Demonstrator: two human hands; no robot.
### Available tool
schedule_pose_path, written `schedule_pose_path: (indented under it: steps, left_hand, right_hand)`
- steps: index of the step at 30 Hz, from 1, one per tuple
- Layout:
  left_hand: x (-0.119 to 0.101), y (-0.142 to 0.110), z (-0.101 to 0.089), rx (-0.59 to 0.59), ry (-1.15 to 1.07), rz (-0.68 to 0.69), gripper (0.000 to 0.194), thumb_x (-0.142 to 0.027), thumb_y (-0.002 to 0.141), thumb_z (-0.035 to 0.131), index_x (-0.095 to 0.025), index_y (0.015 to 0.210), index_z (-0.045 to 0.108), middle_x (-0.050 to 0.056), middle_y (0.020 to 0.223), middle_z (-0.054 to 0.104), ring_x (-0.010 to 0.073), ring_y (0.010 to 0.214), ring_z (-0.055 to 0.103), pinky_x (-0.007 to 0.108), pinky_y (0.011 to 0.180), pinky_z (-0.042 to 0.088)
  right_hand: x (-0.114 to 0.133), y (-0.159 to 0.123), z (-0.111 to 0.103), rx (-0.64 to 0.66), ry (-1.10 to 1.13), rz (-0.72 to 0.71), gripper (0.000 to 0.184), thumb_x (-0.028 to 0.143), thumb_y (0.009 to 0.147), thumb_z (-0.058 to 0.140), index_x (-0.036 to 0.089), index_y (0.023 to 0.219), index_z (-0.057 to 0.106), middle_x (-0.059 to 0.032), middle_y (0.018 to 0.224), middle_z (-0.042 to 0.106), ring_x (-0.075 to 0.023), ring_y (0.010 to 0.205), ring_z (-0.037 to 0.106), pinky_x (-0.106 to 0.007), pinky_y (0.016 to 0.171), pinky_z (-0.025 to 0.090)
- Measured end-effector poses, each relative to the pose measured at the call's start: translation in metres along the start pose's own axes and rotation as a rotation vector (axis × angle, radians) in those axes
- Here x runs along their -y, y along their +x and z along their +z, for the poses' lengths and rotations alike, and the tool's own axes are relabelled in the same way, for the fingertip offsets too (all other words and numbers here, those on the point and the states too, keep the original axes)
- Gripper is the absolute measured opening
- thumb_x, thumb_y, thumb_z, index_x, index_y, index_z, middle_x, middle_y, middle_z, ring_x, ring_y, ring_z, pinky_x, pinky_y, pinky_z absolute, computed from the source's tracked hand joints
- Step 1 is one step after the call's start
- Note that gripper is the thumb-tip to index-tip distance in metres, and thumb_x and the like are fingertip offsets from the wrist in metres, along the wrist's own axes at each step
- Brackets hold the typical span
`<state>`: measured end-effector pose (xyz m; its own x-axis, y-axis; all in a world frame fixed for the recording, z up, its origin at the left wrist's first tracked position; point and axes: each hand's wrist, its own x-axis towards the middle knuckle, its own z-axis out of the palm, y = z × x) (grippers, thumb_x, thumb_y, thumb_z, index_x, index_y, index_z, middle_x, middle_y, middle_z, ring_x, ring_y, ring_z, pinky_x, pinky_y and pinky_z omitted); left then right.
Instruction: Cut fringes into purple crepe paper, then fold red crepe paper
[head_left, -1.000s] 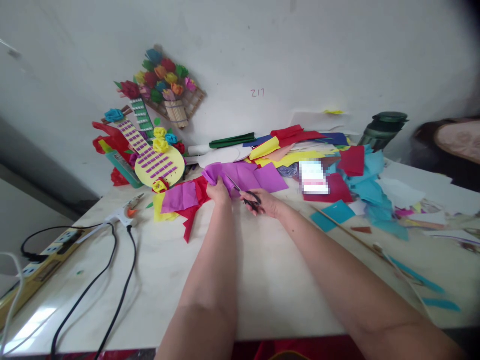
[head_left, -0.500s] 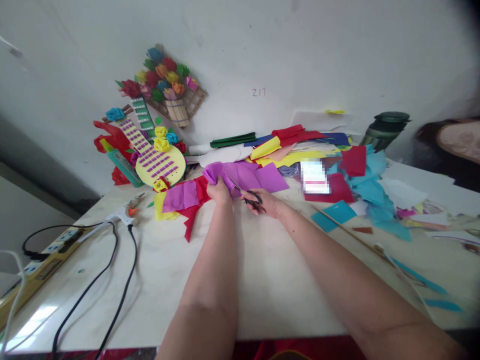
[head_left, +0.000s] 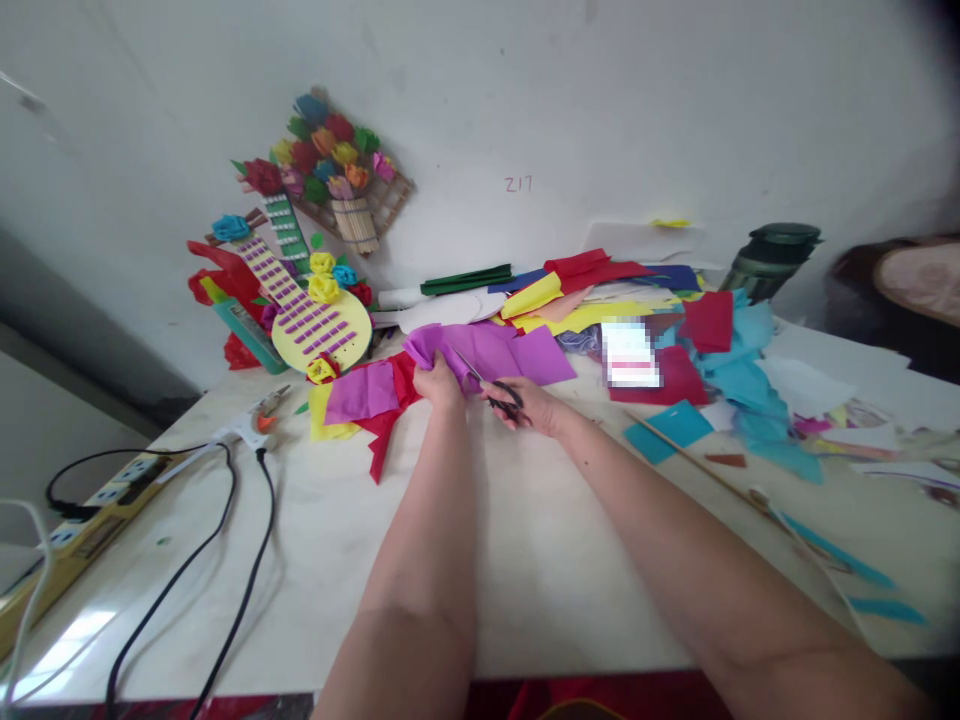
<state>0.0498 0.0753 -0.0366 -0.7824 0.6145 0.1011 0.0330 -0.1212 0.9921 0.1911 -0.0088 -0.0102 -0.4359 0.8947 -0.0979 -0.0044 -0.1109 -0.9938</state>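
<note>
Near the middle of the table, my left hand [head_left: 437,381] is closed on the left part of a sheet of purple crepe paper [head_left: 544,355]. Black-handled scissors [head_left: 507,400] are gripped in my right hand [head_left: 529,405], with their blades pointing up and left across the purple paper. Whether the blades are apart is too small to tell. Left of my left hand lies a smaller purple piece [head_left: 361,391], on top of red paper [head_left: 381,445] and yellow paper [head_left: 324,415].
A glue gun [head_left: 247,428] with a black cord and a power strip [head_left: 97,535] are at left. Paper-flower guitar decorations [head_left: 322,325] lean on the wall. Coloured paper sheets [head_left: 592,270], a lit phone [head_left: 631,355], a dark bottle [head_left: 772,262] and a thin stick [head_left: 690,455] are further right.
Hardly anything differs. My hands, the scissors and the purple paper stay in nearly the same place, with only a very slight shift.
</note>
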Motion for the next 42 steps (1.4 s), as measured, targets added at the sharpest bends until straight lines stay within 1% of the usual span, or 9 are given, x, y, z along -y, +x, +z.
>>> schedule_pose_path:
  steps: [6,9,17,26,28,31,34,37,42]
  left_hand:
    - [-0.001,-0.001,-0.001,-0.001,-0.008,0.004,0.026,-0.030,0.072,0.059,-0.009,0.085,0.063,0.009,0.080,0.065,0.0201,0.081,0.063,0.027,0.072,0.047]
    - [-0.001,-0.001,-0.001,0.002,-0.012,0.004,0.025,-0.030,0.072,0.058,-0.009,0.085,0.063,0.009,0.080,0.065,0.0197,0.081,0.063,0.027,0.073,0.047]
    - [-0.001,0.000,-0.002,-0.004,0.006,0.006,0.025,-0.030,0.072,0.058,-0.010,0.084,0.064,0.009,0.079,0.065,0.0197,0.079,0.063,0.027,0.071,0.047]
    - [0.000,0.002,-0.001,0.000,-0.012,-0.002,0.026,-0.030,0.071,0.059,-0.009,0.085,0.064,0.009,0.078,0.065,0.0205,0.079,0.064,0.028,0.071,0.048]
    - [0.000,0.002,-0.002,0.002,-0.032,0.001,0.025,-0.029,0.072,0.058,-0.009,0.086,0.064,0.009,0.078,0.065,0.0204,0.079,0.064,0.029,0.071,0.048]
    - [-0.001,0.001,-0.002,0.017,-0.030,0.003,0.025,-0.030,0.072,0.058,-0.009,0.086,0.063,0.009,0.079,0.065,0.0203,0.080,0.063,0.029,0.072,0.048]
    - [-0.001,0.000,-0.001,0.045,-0.028,0.001,0.026,-0.031,0.071,0.060,-0.010,0.084,0.063,0.009,0.080,0.065,0.0200,0.080,0.063,0.028,0.072,0.048]
    - [0.000,0.000,0.001,0.066,-0.050,0.008,0.026,-0.031,0.070,0.060,-0.010,0.084,0.063,0.009,0.081,0.066,0.0193,0.080,0.064,0.026,0.072,0.048]
    - [0.002,-0.001,0.004,0.082,-0.081,0.020,0.028,-0.031,0.071,0.060,-0.009,0.087,0.063,0.009,0.082,0.066,0.0189,0.079,0.064,0.026,0.071,0.048]
  right_hand:
    - [-0.001,0.000,0.000,-0.019,0.050,0.015,0.044,0.055,0.066,0.067,0.014,0.078,0.056,0.0048,0.047,0.049,-0.0039,0.033,0.040,-0.015,0.030,0.028]
    - [-0.002,0.001,0.000,-0.020,0.073,0.012,0.044,0.054,0.065,0.069,0.014,0.077,0.056,0.0050,0.046,0.048,-0.0039,0.034,0.039,-0.016,0.031,0.029]
    - [-0.004,0.004,0.001,-0.039,0.078,-0.036,0.042,0.052,0.064,0.070,0.013,0.073,0.056,0.0056,0.045,0.045,-0.0035,0.035,0.036,-0.016,0.031,0.027]
    - [-0.011,0.008,-0.002,-0.044,0.019,-0.065,0.034,0.044,0.067,0.069,0.014,0.070,0.055,0.0057,0.044,0.046,-0.0039,0.032,0.035,-0.017,0.029,0.024]
    - [-0.010,0.007,-0.002,-0.035,0.034,-0.067,0.034,0.045,0.067,0.069,0.013,0.072,0.056,0.0056,0.044,0.046,-0.0041,0.033,0.036,-0.017,0.029,0.026]
    - [-0.006,0.003,-0.002,0.000,0.058,-0.045,0.039,0.049,0.068,0.067,0.012,0.078,0.058,0.0046,0.046,0.050,-0.0048,0.033,0.040,-0.017,0.030,0.028]
    - [-0.003,0.001,-0.002,0.018,0.044,-0.013,0.046,0.054,0.068,0.065,0.012,0.084,0.058,0.0033,0.047,0.052,-0.0056,0.032,0.043,-0.016,0.028,0.022]
    - [-0.003,0.002,-0.003,0.024,0.024,-0.026,0.048,0.057,0.067,0.064,0.013,0.085,0.056,0.0029,0.048,0.054,-0.0060,0.031,0.045,-0.016,0.026,0.016]
    - [-0.004,0.003,-0.002,0.011,0.012,-0.052,0.048,0.059,0.067,0.063,0.014,0.083,0.055,0.0028,0.047,0.055,-0.0074,0.032,0.048,-0.016,0.025,0.018]
